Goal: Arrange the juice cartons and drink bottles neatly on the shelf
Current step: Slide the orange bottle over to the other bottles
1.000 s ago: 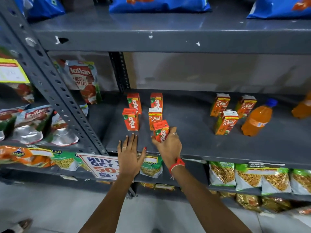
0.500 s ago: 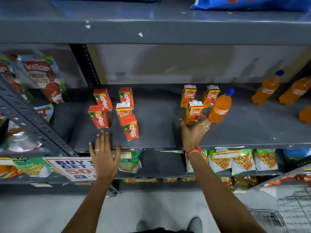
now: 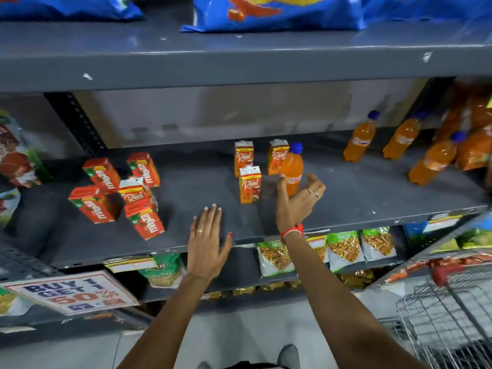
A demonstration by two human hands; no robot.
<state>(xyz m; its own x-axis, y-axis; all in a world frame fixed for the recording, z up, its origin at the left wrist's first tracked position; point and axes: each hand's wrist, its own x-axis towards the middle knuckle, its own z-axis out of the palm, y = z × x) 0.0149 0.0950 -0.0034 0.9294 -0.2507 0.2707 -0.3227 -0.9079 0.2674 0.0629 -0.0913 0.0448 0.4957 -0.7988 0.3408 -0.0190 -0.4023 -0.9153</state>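
On the grey middle shelf (image 3: 346, 206) a cluster of red Maaza cartons (image 3: 93, 203) with one Real carton (image 3: 132, 190) stands at the left. Three orange Real cartons (image 3: 249, 185) stand in the middle. An orange drink bottle (image 3: 292, 169) with a blue cap stands just right of them. My right hand (image 3: 299, 201) is open right below this bottle, thumb and fingers curved on either side of its base, not closed on it. My left hand (image 3: 209, 243) lies flat and open at the shelf's front edge. Three more orange bottles (image 3: 359, 139) stand at the far right.
Blue snack bags (image 3: 271, 12) lie on the shelf above. Snack packets (image 3: 343, 249) fill the shelf below. A "Buy 1 Get 1" sign (image 3: 72, 291) hangs at lower left. A wire shopping cart (image 3: 447, 310) stands at lower right. Orange packs (image 3: 476, 145) crowd the shelf's right end.
My right hand let go of the Maaza carton at the left, moved right past the front Real carton and now opens beside the orange bottle. My left hand stays flat at the shelf edge.
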